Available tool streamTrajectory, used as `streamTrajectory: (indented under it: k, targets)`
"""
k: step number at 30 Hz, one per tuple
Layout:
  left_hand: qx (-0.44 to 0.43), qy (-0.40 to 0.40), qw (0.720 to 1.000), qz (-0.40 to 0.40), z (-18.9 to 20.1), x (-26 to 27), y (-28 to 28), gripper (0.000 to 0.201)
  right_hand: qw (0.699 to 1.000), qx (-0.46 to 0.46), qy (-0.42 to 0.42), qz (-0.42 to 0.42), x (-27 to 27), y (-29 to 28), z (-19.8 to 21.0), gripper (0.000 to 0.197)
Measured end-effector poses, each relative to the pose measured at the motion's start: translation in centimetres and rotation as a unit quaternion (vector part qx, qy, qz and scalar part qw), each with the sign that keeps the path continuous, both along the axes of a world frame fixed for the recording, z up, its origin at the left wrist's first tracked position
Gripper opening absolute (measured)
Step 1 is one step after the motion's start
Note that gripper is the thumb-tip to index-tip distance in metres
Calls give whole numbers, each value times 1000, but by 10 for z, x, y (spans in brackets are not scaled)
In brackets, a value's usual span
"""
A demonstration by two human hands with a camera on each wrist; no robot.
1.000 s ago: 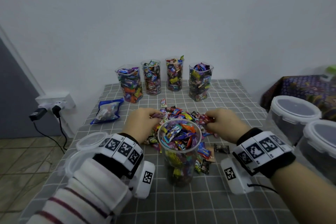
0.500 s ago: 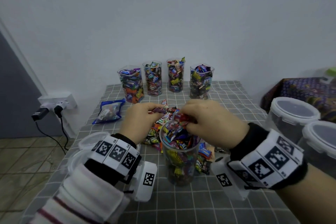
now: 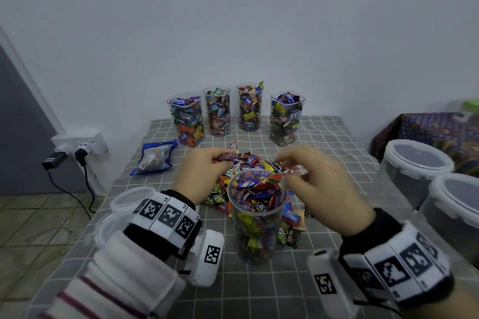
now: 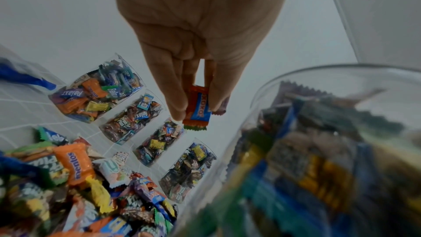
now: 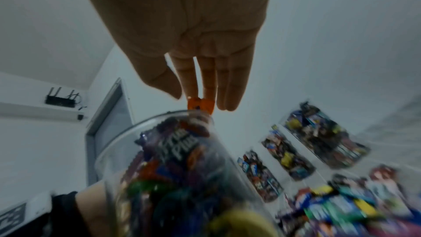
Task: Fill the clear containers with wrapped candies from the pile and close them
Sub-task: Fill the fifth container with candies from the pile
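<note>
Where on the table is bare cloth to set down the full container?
Bare checked cloth lies at the near edge, between both wrists, in front of the container being filled. A strip between the four filled containers and the candy pile is also free. Crowded: the pile, and the left edge holding clear lids.

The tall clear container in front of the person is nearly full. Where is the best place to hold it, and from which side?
Probably round the bare lower wall of the container, from the near side with the left hand. It stands upright and round, candies heap above its rim, and the pile crowds its far side.
</note>
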State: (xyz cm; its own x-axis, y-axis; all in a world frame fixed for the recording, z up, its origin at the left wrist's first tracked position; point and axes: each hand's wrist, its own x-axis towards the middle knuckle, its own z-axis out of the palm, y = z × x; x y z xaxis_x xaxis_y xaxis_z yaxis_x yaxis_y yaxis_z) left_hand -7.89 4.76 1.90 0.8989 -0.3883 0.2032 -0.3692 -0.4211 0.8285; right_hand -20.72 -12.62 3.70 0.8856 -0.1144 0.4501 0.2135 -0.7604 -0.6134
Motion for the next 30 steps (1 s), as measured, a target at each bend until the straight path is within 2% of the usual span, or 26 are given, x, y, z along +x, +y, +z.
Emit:
streamTrajectory:
  k: [2, 4, 8, 10, 13, 19, 25, 30]
  targets:
    - [6, -3, 1000, -3, -1, 0, -1, 22, 992, 105, 60, 38, -4, -1, -14, 56]
    - [7, -4, 1000, -2, 0, 0, -2, 23, 969, 194, 121, 88, -6, 0, -27, 75]
    - [22, -14, 1000, -3, 8, -1, -8, 38, 945, 254, 157, 135, -5, 7, -44, 94]
    - [28, -24, 999, -5, 11, 0, -11, 42, 943, 258, 161, 138, -3, 10, -48, 94]
    - [0, -24, 1000, -12, 15, 0, -11, 42, 945, 249, 154, 146, -2, 13, -51, 81]
    - [-18, -27, 997, -70, 27, -15, -10, 25, 943, 259, 148, 145, -2, 13, -51, 78]
    - [127, -122, 972, -153, 51, -39, -16, 26, 942, 264, 153, 140, -3, 14, -52, 71]
    - [277, -196, 911, -236, 56, -50, -27, 23, 942, 270, 147, 138, -4, 14, -54, 78]
